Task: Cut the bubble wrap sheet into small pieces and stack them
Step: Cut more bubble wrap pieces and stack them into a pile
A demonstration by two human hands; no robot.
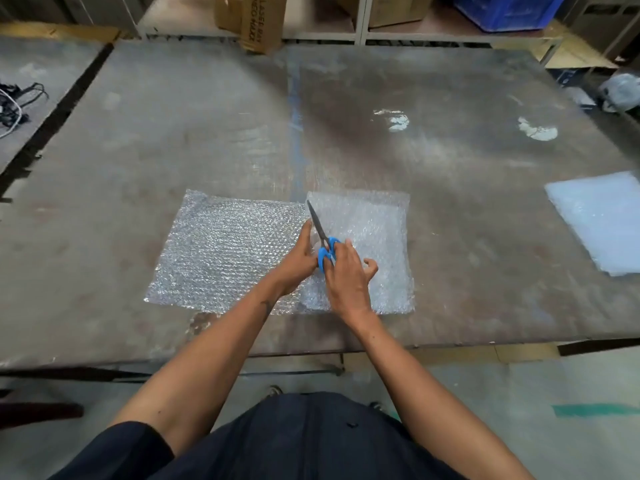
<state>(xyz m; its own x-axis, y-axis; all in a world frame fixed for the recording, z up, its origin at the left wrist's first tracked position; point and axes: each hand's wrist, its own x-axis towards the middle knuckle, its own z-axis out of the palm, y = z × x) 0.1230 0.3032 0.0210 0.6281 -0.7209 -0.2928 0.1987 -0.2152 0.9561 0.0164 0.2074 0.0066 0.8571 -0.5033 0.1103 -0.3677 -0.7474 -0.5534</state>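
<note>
Two pieces of bubble wrap lie flat near the front of the grey table (450,98): a larger sheet (228,251) on the left and a whiter piece (377,230) on the right. My right hand (348,275) holds blue-handled scissors (323,242) with fingers through the loops, blades together and pointing away along the gap between the pieces. My left hand (299,258) rests at the larger sheet's right edge, beside the scissors; whether it pinches the wrap is hidden.
A stack of pale blue-white sheets (602,220) lies at the table's right edge. A cardboard box (256,19) stands at the back edge. Black cables (17,102) lie on the neighbouring table to the left. A plastic bag (620,93) sits far right.
</note>
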